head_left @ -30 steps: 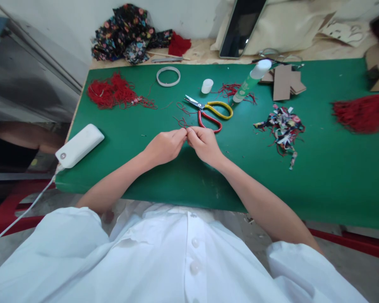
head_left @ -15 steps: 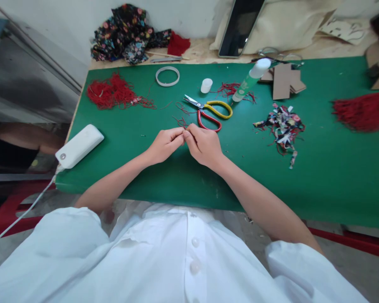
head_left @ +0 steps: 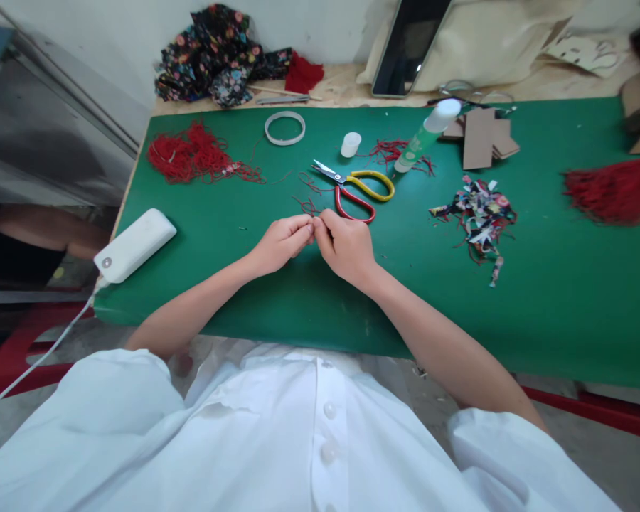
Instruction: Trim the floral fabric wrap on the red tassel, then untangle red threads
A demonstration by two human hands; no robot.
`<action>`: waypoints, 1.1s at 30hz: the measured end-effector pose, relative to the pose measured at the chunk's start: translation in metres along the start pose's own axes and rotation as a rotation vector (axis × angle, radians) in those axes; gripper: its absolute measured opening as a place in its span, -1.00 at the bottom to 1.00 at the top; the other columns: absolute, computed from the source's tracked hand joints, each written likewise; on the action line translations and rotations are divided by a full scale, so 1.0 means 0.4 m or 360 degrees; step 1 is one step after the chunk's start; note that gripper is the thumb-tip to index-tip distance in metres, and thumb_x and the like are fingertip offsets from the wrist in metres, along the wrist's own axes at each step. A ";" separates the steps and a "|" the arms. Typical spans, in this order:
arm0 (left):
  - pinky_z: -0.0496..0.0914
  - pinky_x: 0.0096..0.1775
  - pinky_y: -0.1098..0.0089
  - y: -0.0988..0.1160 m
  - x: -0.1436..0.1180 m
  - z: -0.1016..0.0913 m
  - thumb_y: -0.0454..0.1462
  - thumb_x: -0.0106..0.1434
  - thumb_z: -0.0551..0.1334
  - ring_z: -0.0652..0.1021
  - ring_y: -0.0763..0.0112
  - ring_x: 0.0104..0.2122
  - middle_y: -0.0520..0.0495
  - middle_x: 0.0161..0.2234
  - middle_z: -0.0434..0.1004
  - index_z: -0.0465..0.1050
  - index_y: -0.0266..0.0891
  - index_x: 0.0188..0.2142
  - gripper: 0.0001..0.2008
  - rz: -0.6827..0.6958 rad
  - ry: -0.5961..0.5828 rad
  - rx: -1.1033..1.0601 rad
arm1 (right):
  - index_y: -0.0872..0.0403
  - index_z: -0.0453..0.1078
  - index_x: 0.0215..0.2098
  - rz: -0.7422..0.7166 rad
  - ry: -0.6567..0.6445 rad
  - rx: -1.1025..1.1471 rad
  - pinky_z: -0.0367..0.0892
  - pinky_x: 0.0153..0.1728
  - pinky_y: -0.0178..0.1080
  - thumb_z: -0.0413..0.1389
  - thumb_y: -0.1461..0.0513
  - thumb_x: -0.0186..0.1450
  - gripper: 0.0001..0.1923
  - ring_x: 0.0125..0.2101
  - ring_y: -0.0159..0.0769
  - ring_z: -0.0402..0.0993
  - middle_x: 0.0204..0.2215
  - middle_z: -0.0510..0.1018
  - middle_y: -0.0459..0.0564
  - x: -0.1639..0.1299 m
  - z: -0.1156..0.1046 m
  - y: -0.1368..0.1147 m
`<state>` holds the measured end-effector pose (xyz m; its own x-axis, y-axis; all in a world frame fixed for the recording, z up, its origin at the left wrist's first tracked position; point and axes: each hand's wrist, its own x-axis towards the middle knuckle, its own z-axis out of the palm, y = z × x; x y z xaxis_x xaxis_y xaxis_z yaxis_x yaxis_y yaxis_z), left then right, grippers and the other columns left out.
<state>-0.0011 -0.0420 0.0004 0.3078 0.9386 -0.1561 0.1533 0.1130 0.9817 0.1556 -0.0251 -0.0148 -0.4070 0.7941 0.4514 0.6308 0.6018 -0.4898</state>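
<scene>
My left hand point(head_left: 281, 243) and my right hand point(head_left: 348, 245) meet at the fingertips over the green mat point(head_left: 299, 313). Both are closed in a pinch, and whatever is between the fingers is too small or hidden to make out. Loose red threads point(head_left: 308, 205) lie just beyond the fingertips. Right behind my right hand are scissors point(head_left: 339, 179) with one yellow and one red handle, their blades spread a little. A glue stick point(head_left: 425, 139) stands farther back, with a white cap point(head_left: 350, 144) to its left.
Red thread heaps lie at the left point(head_left: 195, 153) and right point(head_left: 616, 190). Fabric scraps point(head_left: 480, 213) and cardboard pieces point(head_left: 478, 139) are on the right. A white power bank point(head_left: 135, 245) with a cable sits at the left edge. Behind are a tape ring point(head_left: 267, 134), floral cloth point(head_left: 208, 60) and a phone point(head_left: 410, 46).
My fingertips have drawn very slightly apart, still pinched and close together. The whole view has shifted a touch; the things on the mat lie as before.
</scene>
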 end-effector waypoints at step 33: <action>0.05 -0.57 0.49 -0.021 0.003 -0.008 -0.04 0.33 0.10 0.15 0.63 -0.66 0.17 -0.64 0.11 0.26 -0.24 -0.43 -0.66 0.0110 -0.0092 0.0032 | 0.06 0.20 -0.55 0.0155 -0.0164 0.0423 0.00 -0.49 -0.30 -0.10 0.17 0.40 -0.64 -0.63 -0.46 0.11 -0.67 0.25 -0.17 0.014 -0.012 0.003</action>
<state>-0.0049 -0.0409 -0.0076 0.3716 0.9235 -0.0949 0.1484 0.0418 0.9880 0.1571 -0.0205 -0.0094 -0.4265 0.8456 0.3211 0.4807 0.5126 -0.7115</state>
